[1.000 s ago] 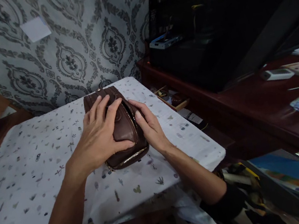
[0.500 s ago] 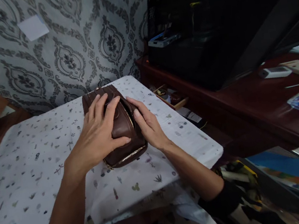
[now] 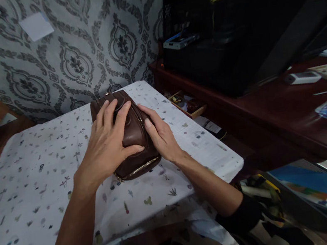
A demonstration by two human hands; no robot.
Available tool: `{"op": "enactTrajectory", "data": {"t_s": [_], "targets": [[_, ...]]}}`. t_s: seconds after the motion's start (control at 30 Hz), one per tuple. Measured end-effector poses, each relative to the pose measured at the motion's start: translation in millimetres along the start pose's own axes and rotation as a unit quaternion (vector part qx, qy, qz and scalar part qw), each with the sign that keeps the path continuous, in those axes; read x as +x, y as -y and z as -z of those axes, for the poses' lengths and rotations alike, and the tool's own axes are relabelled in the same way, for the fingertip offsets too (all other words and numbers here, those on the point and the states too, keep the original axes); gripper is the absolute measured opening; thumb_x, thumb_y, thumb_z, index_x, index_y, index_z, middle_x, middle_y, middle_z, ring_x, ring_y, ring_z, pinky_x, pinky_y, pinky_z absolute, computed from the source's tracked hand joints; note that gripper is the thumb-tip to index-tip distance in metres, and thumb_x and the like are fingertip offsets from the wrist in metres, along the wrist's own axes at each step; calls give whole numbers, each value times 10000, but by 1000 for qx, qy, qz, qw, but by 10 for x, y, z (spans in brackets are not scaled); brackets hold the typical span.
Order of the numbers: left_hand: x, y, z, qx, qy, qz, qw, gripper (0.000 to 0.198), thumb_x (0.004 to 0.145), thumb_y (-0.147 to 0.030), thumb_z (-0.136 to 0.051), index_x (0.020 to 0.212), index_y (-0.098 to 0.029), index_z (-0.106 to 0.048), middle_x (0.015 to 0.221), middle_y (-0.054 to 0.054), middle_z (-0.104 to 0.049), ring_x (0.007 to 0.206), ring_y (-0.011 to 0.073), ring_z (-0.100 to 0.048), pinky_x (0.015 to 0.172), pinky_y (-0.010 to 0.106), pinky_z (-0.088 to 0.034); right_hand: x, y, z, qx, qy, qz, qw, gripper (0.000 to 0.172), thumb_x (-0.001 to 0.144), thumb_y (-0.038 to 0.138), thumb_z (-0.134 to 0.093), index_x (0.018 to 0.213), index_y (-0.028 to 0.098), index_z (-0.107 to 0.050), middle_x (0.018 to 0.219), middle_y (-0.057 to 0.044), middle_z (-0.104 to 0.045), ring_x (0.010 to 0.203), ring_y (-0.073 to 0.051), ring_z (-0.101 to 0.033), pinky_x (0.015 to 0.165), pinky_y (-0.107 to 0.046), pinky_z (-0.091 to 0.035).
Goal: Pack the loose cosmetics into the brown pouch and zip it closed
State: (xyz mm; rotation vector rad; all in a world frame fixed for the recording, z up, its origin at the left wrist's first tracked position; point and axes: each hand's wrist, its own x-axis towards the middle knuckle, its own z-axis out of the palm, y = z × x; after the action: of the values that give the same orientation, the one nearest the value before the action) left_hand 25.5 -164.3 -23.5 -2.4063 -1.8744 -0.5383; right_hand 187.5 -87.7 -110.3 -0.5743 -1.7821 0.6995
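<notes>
A brown leather bag [image 3: 132,136] with gold zippers lies on the cloth-covered table. My left hand [image 3: 103,139] rests over its top, fingers spread and thumb stretched toward the front. Along the bag's right side, my right hand [image 3: 162,135] is closed against the edge, its thumb beside the long zipper [image 3: 138,116]. That zipper's two sides sit close together. Another gold zipper [image 3: 142,167] curves across the front end. The lower fingers of my right hand are hidden.
The white printed tablecloth [image 3: 49,176] reaches the patterned wall [image 3: 77,66]. To the right stands a dark red desk [image 3: 264,121] with a large black screen [image 3: 228,22]. An open drawer [image 3: 198,111] with small items sits beside the table.
The dark gap along the bag's long zipper has narrowed, with its right side pressed toward the left. Both hands stay in nearly the same place on the bag.
</notes>
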Motion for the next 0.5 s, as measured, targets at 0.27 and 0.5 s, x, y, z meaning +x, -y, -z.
{"op": "enactTrajectory", "data": {"t_s": [0.27,0.5], "targets": [[-26,128,208,-47,85,-22,995,1052,788,-639,-762,1627,-332,-207,1740,95,-94,1601,436,11,1270,652,-170,-35,-28,-33,-113,-56,72,989,448,1091,393,-370,1468,193,-508,1572,-153,-494,1491,-224,-422,1238,-478,-347],[-77,248,387,-99,131,-15,986,973,840,-606,-717,1620,-301,-221,1736,103,-115,1614,381,7,1289,612,-148,-63,172,-74,-206,-62,157,964,403,1069,357,-427,1402,191,-583,1520,-161,-553,1477,-273,-438,1187,-517,-358]]}}
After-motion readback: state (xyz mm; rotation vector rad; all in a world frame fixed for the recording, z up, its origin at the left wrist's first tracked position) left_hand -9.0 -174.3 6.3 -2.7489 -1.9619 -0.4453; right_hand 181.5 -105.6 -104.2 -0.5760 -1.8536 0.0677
